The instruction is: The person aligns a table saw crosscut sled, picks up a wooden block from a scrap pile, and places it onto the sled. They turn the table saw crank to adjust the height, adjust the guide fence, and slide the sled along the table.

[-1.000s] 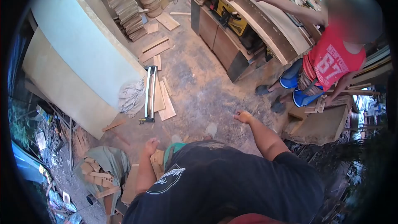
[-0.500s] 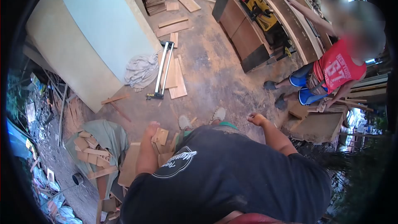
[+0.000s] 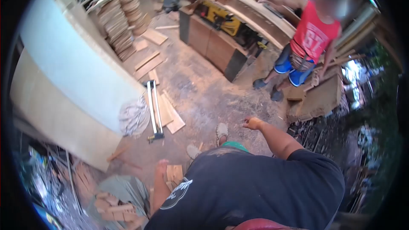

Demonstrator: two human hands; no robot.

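Observation:
My left hand (image 3: 162, 165) hangs low at my left side, its fingers small and blurred but seemingly loose, with nothing visible in them. Just beside it, and lower down, is a pale wooden block (image 3: 174, 173); I cannot tell whether they touch. Out to the right, my right hand (image 3: 252, 123) is held away from my body above the floor. Its fingers are slightly bent and apart, and I see no object in them. Below me, my light shoes (image 3: 222, 131) stand on the dusty floor.
A person in a red shirt (image 3: 315, 30) stands at the right by a long workbench (image 3: 272, 27). Large leaning panels (image 3: 72, 72) fill the left. Ahead lie boards (image 3: 172, 117), a metal-railed frame (image 3: 155, 110) and a cloth (image 3: 134, 117). Wood offcuts (image 3: 117, 208) lie on a grey-green cover.
My view has turned to the right and my feet have shifted, one shoe now ahead of the other. Both hands stay at my sides. The other person's arm still reaches over the bench.

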